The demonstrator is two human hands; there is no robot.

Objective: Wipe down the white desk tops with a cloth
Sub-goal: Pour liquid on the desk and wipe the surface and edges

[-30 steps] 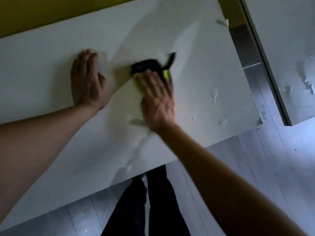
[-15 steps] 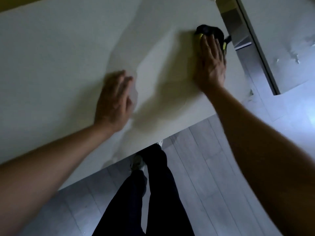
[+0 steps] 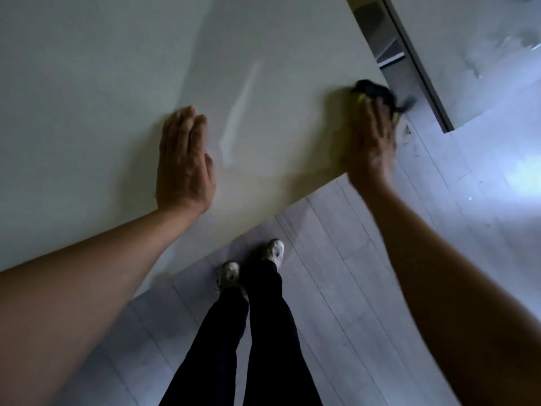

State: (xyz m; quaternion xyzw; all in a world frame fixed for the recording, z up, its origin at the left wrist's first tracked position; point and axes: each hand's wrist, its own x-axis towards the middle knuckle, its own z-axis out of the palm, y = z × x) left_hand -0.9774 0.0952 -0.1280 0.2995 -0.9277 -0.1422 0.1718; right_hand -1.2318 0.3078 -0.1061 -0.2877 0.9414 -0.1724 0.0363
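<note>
Office: white desks (image 3: 102, 83), plank floor (image 3: 351, 273)

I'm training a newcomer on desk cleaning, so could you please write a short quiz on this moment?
1. True or false: the left hand holds the cloth.
2. Where on the desk is the cloth? A) middle B) right corner C) left end
3. The right hand presses the ____.

Key: 1 false, it lies flat on the desk; 2 B; 3 cloth.
</note>
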